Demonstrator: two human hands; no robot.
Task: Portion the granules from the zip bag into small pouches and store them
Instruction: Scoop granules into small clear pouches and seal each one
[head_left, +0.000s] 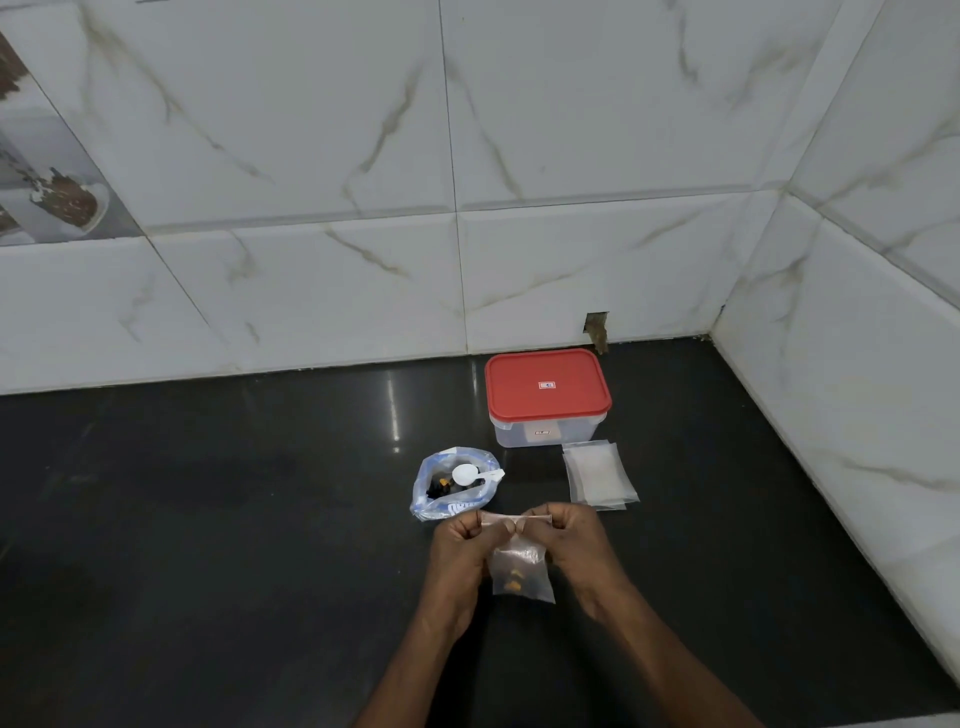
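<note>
A small clear pouch (521, 571) hangs between my hands above the dark counter, with a few orange and dark granules at its bottom. My left hand (464, 540) pinches the left end of its top strip, and my right hand (569, 535) pinches the right end. Just behind them the open zip bag (451, 486) stands on the counter with dark and orange granules inside. A white plastic spoon (470, 475) lies across the bag's mouth.
A clear box with a red lid (546, 395) stands shut near the back wall. A stack of empty clear pouches (600, 478) lies in front of it on the black counter (208, 519). Tiled walls close the back and the right side.
</note>
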